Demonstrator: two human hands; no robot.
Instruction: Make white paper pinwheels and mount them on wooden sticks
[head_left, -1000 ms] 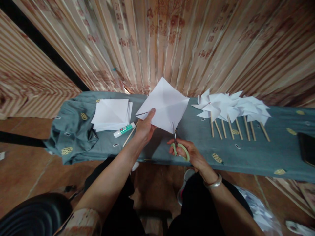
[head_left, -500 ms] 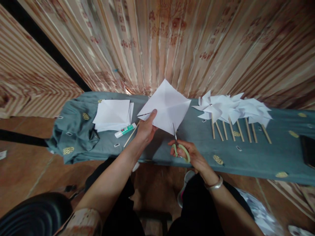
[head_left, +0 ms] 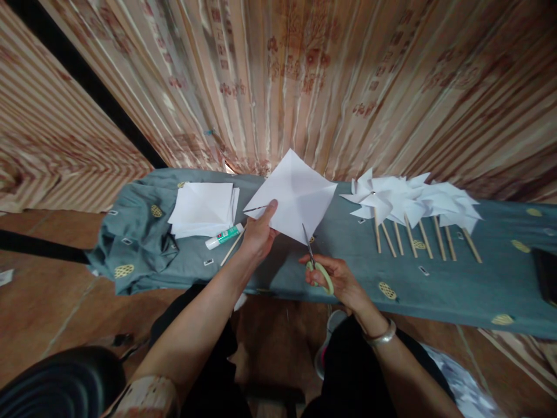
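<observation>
A creased square of white paper point(head_left: 298, 194), turned corner-down, is pinched in my left hand point(head_left: 261, 232) with the thumb on top. One slit runs inward from its left corner. My right hand point(head_left: 333, 276) is closed around the green handles of a pair of scissors point(head_left: 322, 276), and their blades lie at the paper's near corner. To the left are a stack of white paper squares point(head_left: 202, 206), a glue stick point(head_left: 224, 237) and a thin wooden stick point(head_left: 232, 247). Several white paper pinwheels point(head_left: 383, 197) on wooden sticks lie in a row to the right.
A narrow bench under a grey-green cloth point(head_left: 278, 273) holds everything, with a patterned curtain point(head_left: 282, 87) hanging behind it. A dark flat object point(head_left: 543, 276) lies at the right end. A black round stool point(head_left: 61, 383) stands at lower left.
The view has tilted slightly, so the bench sits lower in the picture. Both hands keep their hold, and the scissor blades stay at the paper's near corner.
</observation>
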